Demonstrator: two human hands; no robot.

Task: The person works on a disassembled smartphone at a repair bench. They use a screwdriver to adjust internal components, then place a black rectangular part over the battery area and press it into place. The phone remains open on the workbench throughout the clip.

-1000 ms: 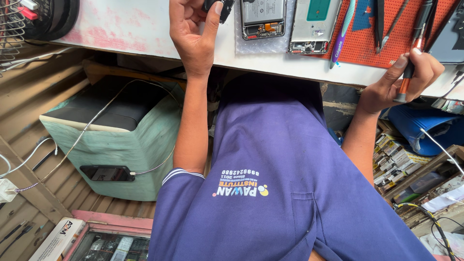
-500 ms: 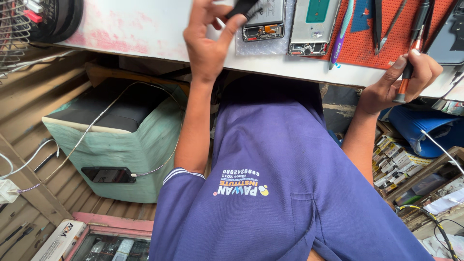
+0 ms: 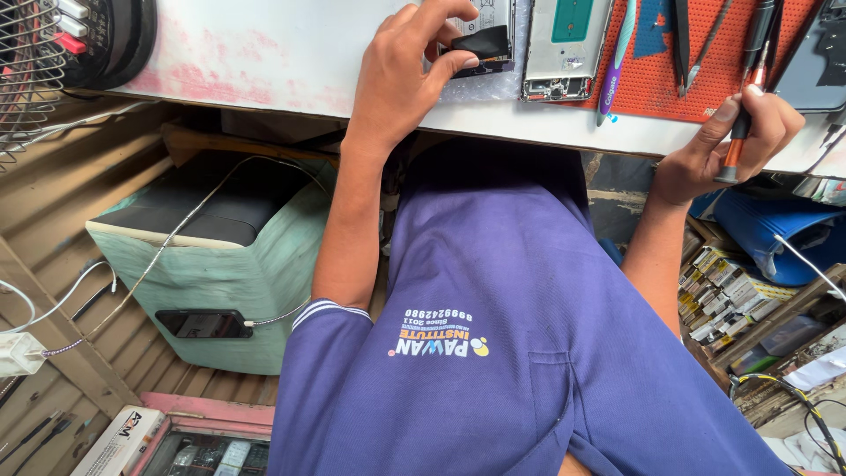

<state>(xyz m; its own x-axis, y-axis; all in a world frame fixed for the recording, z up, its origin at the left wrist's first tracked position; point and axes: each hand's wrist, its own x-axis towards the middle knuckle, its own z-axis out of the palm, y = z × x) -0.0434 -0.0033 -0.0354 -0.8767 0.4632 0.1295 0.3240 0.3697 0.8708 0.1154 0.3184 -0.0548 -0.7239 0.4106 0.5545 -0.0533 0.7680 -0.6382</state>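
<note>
Since a second earlier the left hand [image 3: 401, 84] had shifted from 11 toward 12 o'clock, pinching a small black part [image 3: 481, 42] over the opened phone [image 3: 493, 26] on the white bench [image 3: 264, 53], while the right hand [image 3: 727, 141] stayed at 2 o'clock gripping the screwdriver [image 3: 736, 137].

The left hand [image 3: 397, 79] has drawn back toward the counter [image 3: 264, 62] edge — its fingers [image 3: 454, 66] now pinch the small black part [image 3: 480, 42] lower, beside the opened phone [image 3: 489, 18].

White workbench [image 3: 264, 53], orange mat [image 3: 652, 79], opened phone frame [image 3: 564, 44], toothbrush [image 3: 615, 70]
</note>
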